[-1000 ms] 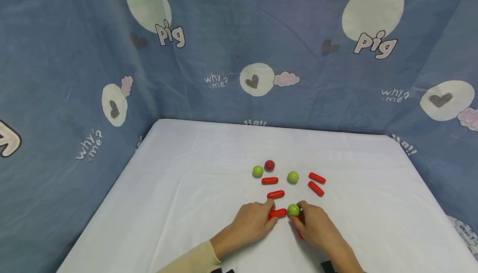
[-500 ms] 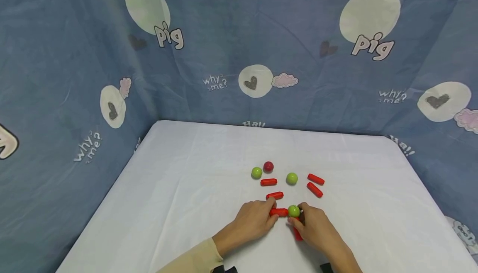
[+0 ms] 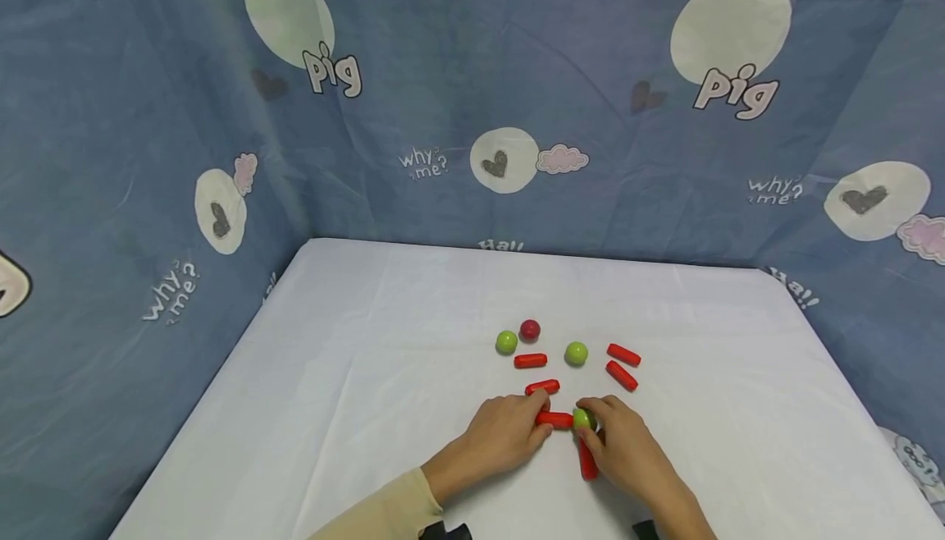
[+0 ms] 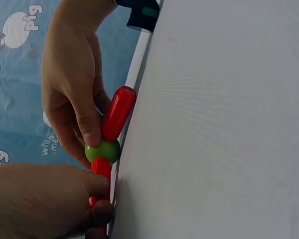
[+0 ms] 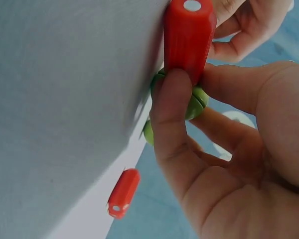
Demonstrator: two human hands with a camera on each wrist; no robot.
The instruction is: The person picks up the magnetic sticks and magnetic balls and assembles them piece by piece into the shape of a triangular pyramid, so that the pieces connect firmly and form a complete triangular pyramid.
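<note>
Only in head view: dark-red ball (image 3: 530, 330) beyond pinched green ball (image 3: 581, 419)

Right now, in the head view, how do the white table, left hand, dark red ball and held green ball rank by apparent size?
1. White table
2. Left hand
3. Held green ball and dark red ball: unsure; the green is nearer and partly covered.

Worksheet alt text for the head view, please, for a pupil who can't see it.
A person's left hand holds a red stick end-on against a green ball held by the right hand, with another red stick extending from the ball toward the viewer. Beyond them on a white surface lie four more red sticks, two green balls and one dark red ball.
</note>
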